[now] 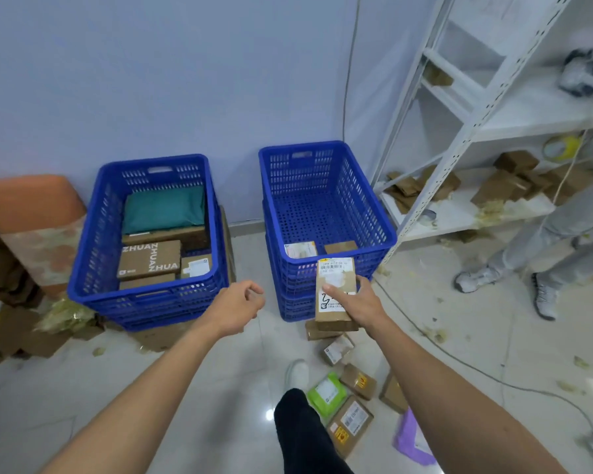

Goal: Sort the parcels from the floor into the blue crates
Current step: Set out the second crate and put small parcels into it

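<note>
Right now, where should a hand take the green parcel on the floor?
Probably from above, pinching its far edge: the green parcel lies flat and looks soft, a brown box crowds its right side and the leg hides its near-left corner.

Right hand grips a brown parcel just before the right blue crate; left hand hangs loosely curled, holding nothing.
</note>
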A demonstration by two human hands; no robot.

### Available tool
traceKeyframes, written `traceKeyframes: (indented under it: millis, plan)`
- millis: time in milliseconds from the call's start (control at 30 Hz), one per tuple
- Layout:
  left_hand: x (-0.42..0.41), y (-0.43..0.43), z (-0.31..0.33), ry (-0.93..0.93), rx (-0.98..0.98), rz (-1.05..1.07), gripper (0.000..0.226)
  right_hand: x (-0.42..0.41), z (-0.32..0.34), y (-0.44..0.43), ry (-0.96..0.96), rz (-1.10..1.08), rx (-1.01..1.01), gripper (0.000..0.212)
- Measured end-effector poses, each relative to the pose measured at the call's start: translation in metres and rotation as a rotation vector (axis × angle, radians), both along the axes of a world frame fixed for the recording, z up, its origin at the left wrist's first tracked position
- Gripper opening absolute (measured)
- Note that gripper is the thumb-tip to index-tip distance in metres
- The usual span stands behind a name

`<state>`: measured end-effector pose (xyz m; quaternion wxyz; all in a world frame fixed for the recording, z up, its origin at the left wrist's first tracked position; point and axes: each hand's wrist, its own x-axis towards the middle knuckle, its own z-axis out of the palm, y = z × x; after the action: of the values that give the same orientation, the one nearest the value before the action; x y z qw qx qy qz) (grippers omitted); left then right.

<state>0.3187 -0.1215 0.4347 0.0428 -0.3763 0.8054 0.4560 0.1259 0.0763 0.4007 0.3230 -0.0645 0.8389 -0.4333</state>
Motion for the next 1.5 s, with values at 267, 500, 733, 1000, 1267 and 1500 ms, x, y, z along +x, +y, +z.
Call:
traceKeyframes:
  millis: [267,500,733,1000,1267,1500]
  plan:
    - [-0.117,-0.074,-0.014,-0.034,0.033,-0.029,0.011,-0.119,-0.026,-0.073,-0.006,0.023,0.048,0.097]
    - [-0.217,-0.124,-0.033,-0.087,0.067,-0.065,0.011,-0.212,-0.045,-0.104,0.020,0.149,0.246,0.105]
    - [-0.277,-0.173,-0.061,-0.133,0.045,-0.116,0.021,-0.253,-0.071,-0.157,0.127,0.390,0.414,0.090]
    - [-0.364,-0.238,-0.130,-0.110,0.005,-0.310,0.026,-0.299,-0.130,-0.232,0.163,0.615,0.580,0.084]
    - [-0.431,-0.299,-0.192,-0.088,-0.206,-0.592,0.023,-0.337,-0.192,-0.295,0.058,0.652,0.713,0.082]
    - [-0.461,-0.344,-0.237,-0.024,-0.496,-0.783,0.026,-0.379,-0.248,-0.358,0.210,0.776,0.725,0.081]
